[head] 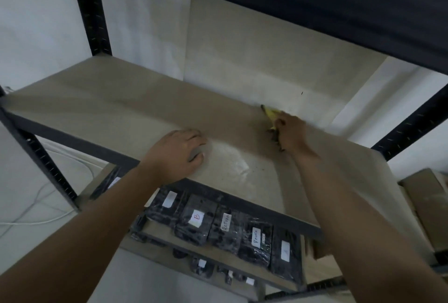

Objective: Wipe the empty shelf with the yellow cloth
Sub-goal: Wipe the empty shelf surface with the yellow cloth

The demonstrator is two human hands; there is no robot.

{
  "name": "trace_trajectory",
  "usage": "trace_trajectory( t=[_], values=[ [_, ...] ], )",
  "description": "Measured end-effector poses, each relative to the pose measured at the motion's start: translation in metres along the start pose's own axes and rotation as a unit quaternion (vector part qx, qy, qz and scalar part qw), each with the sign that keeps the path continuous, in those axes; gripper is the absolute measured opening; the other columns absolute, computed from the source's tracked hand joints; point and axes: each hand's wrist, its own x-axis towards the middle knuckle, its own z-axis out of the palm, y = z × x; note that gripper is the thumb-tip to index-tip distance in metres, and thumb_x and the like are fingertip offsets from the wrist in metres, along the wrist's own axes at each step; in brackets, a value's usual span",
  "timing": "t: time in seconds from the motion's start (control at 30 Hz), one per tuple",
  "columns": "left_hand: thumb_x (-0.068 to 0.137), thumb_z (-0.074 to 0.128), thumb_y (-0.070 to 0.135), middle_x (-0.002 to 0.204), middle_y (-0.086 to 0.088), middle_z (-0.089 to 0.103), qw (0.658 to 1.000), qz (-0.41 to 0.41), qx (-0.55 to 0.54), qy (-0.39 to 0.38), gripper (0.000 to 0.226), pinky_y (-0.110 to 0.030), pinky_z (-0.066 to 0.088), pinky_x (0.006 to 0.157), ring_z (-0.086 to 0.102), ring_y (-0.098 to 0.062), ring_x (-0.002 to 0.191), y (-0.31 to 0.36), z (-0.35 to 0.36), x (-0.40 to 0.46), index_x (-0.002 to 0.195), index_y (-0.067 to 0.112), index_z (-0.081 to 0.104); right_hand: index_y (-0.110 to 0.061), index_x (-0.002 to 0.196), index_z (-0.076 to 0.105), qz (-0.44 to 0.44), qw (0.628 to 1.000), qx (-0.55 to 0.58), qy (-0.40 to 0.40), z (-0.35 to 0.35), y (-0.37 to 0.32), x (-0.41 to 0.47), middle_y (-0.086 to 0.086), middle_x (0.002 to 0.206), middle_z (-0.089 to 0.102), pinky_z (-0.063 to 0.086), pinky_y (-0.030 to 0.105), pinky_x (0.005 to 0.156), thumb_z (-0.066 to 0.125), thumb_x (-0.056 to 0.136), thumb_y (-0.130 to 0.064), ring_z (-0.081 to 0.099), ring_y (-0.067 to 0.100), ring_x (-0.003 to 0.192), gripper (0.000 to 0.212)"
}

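Note:
The empty shelf (126, 106) is a bare beige board in a black metal rack, running from near left to far right. My right hand (289, 131) reaches to the back of the board near the wall and grips the yellow cloth (270, 114), which is bunched and mostly hidden under the fingers. My left hand (179, 154) rests flat on the board near its front edge, fingers slightly apart, holding nothing. A pale smear shows on the board between the two hands.
A black shelf beam (339, 6) hangs overhead. The lower shelf holds several black wrapped packages (225, 227) with white labels. Black uprights (89, 9) frame the rack. White cables (48, 205) lie on the floor at left; cardboard boxes (426, 203) stand at right.

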Motion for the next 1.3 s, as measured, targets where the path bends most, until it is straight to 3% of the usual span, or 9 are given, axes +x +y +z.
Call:
trace_trajectory(
  t=[0.13,0.37,0.53,0.7,0.83,0.93,1.07,1.2,1.3],
  values=[
    [0.086,0.031,0.044,0.139,-0.005,0.05,1.0,-0.005,0.005,0.015,0.054,-0.038,0.033,0.109,0.044,-0.022,0.127,0.003,0.0,0.001,0.13,0.019,0.05,-0.006,0.116,0.064,0.053,0.996,-0.069,0.0,0.011,-0.007,0.028,0.02,0.118,0.064,0.051,0.038,0.089,0.041,0.095,-0.016,0.06,0.037,0.104,0.033],
    [0.085,0.034,0.042,0.133,-0.007,0.055,1.0,0.001,0.002,0.031,0.053,-0.039,0.035,0.106,0.048,-0.024,0.123,0.003,-0.001,0.001,0.127,0.016,0.054,-0.02,0.135,0.049,-0.056,0.986,-0.116,-0.108,0.041,-0.04,0.062,0.008,0.146,0.043,0.038,0.031,0.1,0.044,0.094,-0.025,0.043,0.03,0.129,0.042],
    [0.083,0.032,0.039,0.125,-0.008,0.06,0.998,0.005,-0.011,0.055,0.053,-0.037,0.04,0.102,0.055,-0.026,0.115,0.005,-0.002,0.0,0.119,0.012,0.06,-0.021,0.129,0.055,-0.204,0.967,-0.053,-0.146,0.025,-0.025,0.009,0.001,0.146,0.044,0.023,0.02,0.108,0.054,0.093,-0.02,0.037,0.018,0.136,0.037],
    [0.085,0.04,0.033,0.125,-0.006,0.059,0.998,0.013,-0.025,0.062,0.044,-0.036,0.04,0.103,0.053,-0.025,0.114,0.003,0.0,-0.001,0.12,0.013,0.059,-0.014,0.115,0.067,-0.199,0.96,0.053,-0.192,0.011,-0.027,-0.082,-0.001,0.14,0.05,0.03,0.018,0.104,0.054,0.091,-0.007,0.043,0.012,0.13,0.029],
    [0.089,0.046,0.03,0.13,-0.003,0.055,0.997,0.03,-0.05,0.044,0.039,-0.033,0.033,0.105,0.047,-0.021,0.12,0.0,-0.004,-0.001,0.124,0.015,0.055,-0.013,0.107,0.07,-0.113,0.951,0.166,-0.237,-0.007,-0.04,-0.137,-0.018,0.109,0.063,0.042,0.002,0.077,0.052,0.092,-0.003,0.056,-0.019,0.086,0.026],
    [0.091,0.049,0.028,0.135,-0.003,0.052,0.996,0.055,-0.075,0.012,0.039,-0.032,0.032,0.105,0.045,-0.021,0.124,-0.003,-0.011,-0.002,0.128,0.015,0.052,-0.034,0.101,0.066,-0.017,0.968,0.206,-0.144,-0.032,-0.037,-0.145,-0.027,0.079,0.061,0.039,0.002,0.053,0.052,0.094,-0.017,0.053,-0.01,0.061,0.023],
    [0.092,0.049,0.028,0.134,-0.005,0.053,0.996,0.073,-0.051,0.0,0.039,-0.031,0.036,0.1,0.049,-0.023,0.12,-0.026,-0.022,-0.01,0.128,0.014,0.052,-0.029,0.114,0.063,0.079,0.993,0.074,0.054,-0.066,0.009,-0.131,-0.005,0.103,0.066,0.046,0.027,0.071,0.049,0.094,-0.034,0.061,0.013,0.081,0.025],
    [0.093,0.045,0.03,0.134,-0.004,0.053,0.996,0.077,-0.036,0.003,0.039,-0.032,0.034,0.103,0.047,-0.022,0.121,-0.04,-0.025,-0.016,0.127,0.015,0.053,-0.02,0.14,0.04,0.123,0.969,-0.212,-0.034,-0.054,0.061,-0.14,0.013,0.142,0.045,0.041,0.042,0.099,0.038,0.098,-0.029,0.046,0.033,0.124,0.043],
    [0.093,0.042,0.032,0.136,-0.003,0.05,0.996,0.086,-0.026,0.009,0.04,-0.034,0.031,0.107,0.045,-0.021,0.124,-0.04,-0.021,-0.017,0.129,0.017,0.05,-0.027,0.143,0.033,0.093,0.97,-0.225,-0.025,-0.03,0.048,-0.145,0.006,0.15,0.034,0.035,0.04,0.107,0.037,0.097,-0.025,0.032,0.031,0.135,0.046]
  ],
)
